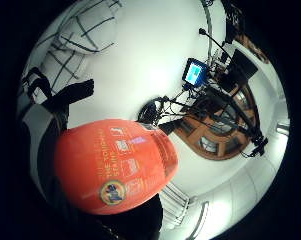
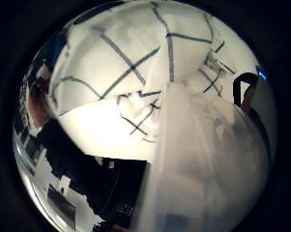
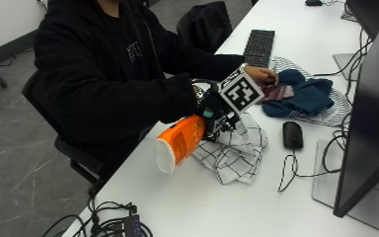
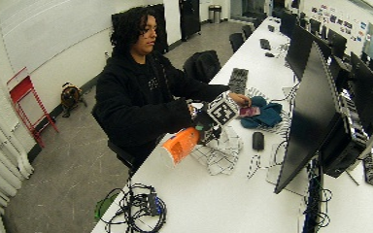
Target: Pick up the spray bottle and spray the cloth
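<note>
An orange spray bottle [image 3: 179,143] hangs tilted over the table's near edge, its white base toward the floor and its head toward the cloth. My gloved right hand [image 3: 212,106] grips it at the neck. A white cloth with dark check lines [image 3: 239,150] lies crumpled on the table right beside the bottle's head. The little finger side palm view is filled by the orange bottle body [image 1: 115,165] with its label. In the thumb side palm view the checked cloth [image 2: 130,63] is close, behind the bottle's pale head [image 2: 198,164]. Bottle [image 4: 181,144] and cloth [image 4: 220,153] also show in the wide outside view.
A black mouse [image 3: 292,135] lies just past the cloth. A blue cloth [image 3: 301,96] on a striped one sits farther back, where the bare left hand [image 3: 262,75] touches a maroon item [image 3: 278,93]. A keyboard [image 3: 259,47], a monitor [image 3: 373,113] and cables [image 3: 110,224] surround.
</note>
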